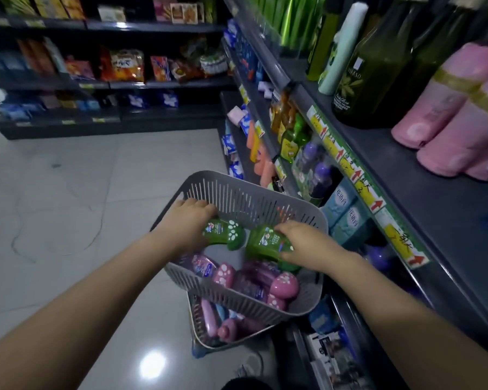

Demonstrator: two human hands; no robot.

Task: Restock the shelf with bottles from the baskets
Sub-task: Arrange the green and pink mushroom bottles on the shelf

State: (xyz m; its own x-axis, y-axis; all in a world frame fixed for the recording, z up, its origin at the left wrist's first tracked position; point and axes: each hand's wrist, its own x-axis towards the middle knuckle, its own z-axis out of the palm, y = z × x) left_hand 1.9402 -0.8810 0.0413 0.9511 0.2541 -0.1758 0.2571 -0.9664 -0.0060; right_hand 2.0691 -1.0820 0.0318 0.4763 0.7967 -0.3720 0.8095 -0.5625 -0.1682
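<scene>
Shop aisle, tiled floor. L hand (190, 220) & R hand (299, 243) each grip a green bottle (223, 233) (265, 240) in upper grey basket (251, 204). Advise: lift clear of rim, stand upright on shelf (406, 153).

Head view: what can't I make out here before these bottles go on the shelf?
All in the head view:
- The lower basket: mostly covered by the upper basket; bottle count unknown.
- Labels on the left green bottle and right green bottle: blurred, partly under the left hand and right hand.
- Print on the bottom-shelf boxes: dark, blurred.
</scene>
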